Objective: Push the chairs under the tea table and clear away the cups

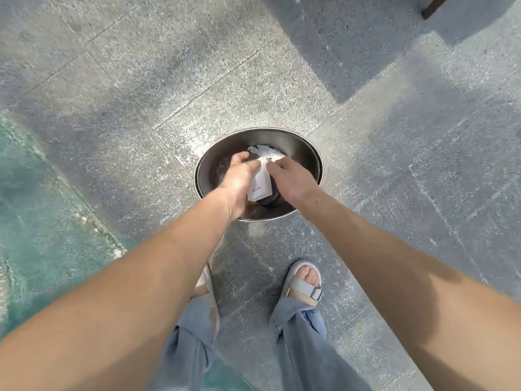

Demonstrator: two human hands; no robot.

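Head view: a round metal bin [307, 153] stood on the stone floor [141, 80], just ahead of the person's sandalled feet [303, 283]. Both hands reached over its mouth. Left hand [239, 179] hung above the bin's near-left side, fingers curled; whether it gripped the white cup [260, 184] I could not tell. Right hand [290, 179] sat above the near-right side, fingers bent, tips at the cup's upper edge; grip unclear too. The cup lay tilted between the two hands, over the opening. Crumpled white paper [266, 152] lay inside the bin, beyond the hands. Dark furniture leg [430, 8] far beyond the bin, upper right.
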